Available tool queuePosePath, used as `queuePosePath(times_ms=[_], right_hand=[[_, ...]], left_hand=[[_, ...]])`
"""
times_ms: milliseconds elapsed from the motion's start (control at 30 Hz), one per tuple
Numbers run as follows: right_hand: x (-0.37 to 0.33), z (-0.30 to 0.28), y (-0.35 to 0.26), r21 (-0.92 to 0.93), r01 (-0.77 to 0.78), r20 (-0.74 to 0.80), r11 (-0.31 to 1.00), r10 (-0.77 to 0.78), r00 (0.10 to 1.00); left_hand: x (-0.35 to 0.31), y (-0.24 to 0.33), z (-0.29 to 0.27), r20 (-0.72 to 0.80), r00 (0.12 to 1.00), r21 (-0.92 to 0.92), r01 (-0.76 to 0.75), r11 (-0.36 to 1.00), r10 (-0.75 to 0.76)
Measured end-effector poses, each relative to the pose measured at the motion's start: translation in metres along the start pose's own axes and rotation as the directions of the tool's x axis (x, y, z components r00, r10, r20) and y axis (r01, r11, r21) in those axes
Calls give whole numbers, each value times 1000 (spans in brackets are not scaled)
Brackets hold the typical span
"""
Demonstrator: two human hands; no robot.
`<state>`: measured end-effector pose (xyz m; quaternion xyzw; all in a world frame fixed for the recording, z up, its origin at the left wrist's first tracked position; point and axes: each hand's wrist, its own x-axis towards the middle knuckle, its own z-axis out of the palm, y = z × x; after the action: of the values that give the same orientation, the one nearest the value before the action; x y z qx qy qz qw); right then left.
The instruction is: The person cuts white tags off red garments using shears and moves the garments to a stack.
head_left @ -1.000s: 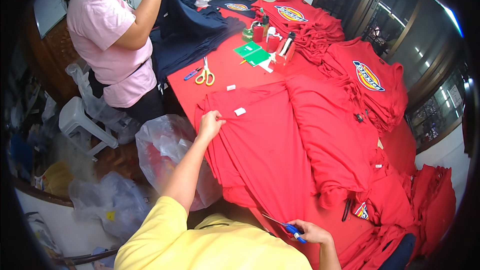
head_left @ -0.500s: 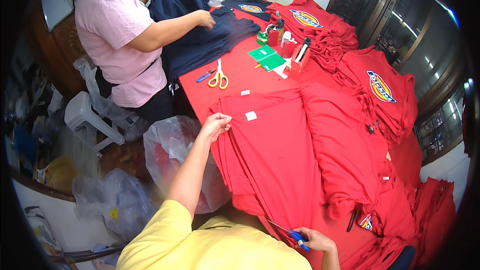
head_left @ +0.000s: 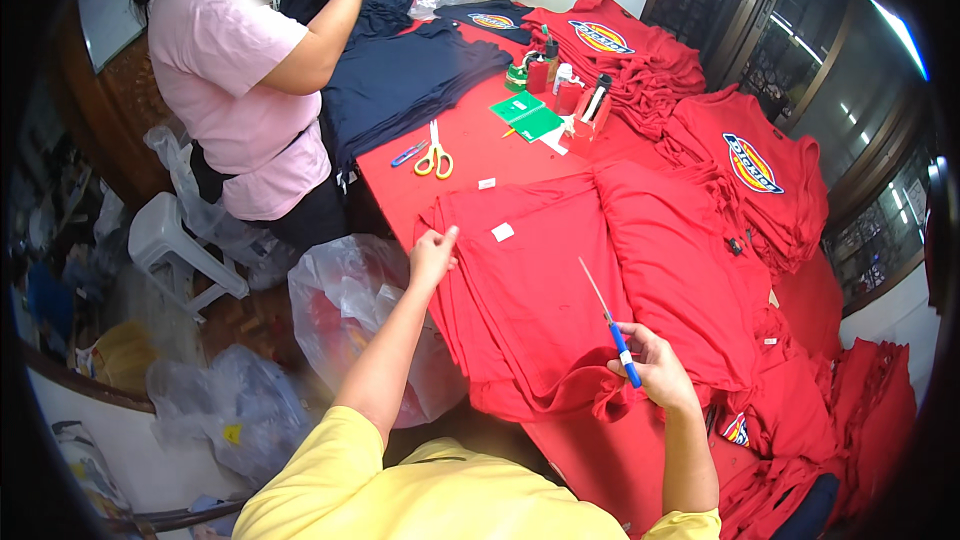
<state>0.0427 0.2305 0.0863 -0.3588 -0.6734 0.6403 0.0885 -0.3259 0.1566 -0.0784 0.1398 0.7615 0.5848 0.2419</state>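
Note:
A red garment (head_left: 530,280) lies spread in front of me on the table, with a small white paper tag (head_left: 502,232) on it. My left hand (head_left: 432,258) is closed at the garment's left edge, its fingertips pinching the cloth there. My right hand (head_left: 655,372) grips slim scissors with blue handles (head_left: 622,348), blades pointing up and away from me. The same hand also raises the near edge of the red cloth, which folds up beside its fingers. Some of the fingers are hidden behind the handles.
Yellow-handled scissors (head_left: 434,155), a blue thread snipper (head_left: 408,154) and a green notebook (head_left: 528,116) lie farther up the red table (head_left: 400,185). Red shirts (head_left: 750,165) are piled at the right. A co-worker in pink (head_left: 225,70) handles dark cloth at the far left. Plastic bags (head_left: 350,310) crowd the left.
My right hand has come up and over the garment with the scissors, lifting the cloth's near edge. My left hand stays near the left edge. The co-worker has raised the dark cloth.

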Motion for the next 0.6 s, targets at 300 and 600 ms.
queuePosePath(times_ms=[300, 600], right_hand=[[-5, 11, 52, -325, -17, -97, 946, -16, 995], [131, 68, 12, 490, 408, -392, 770, -224, 892]], left_hand=[[-30, 8, 16, 179, 983, -474, 42, 880, 50], [-127, 70, 54, 387, 902, -629, 108, 770, 191]])
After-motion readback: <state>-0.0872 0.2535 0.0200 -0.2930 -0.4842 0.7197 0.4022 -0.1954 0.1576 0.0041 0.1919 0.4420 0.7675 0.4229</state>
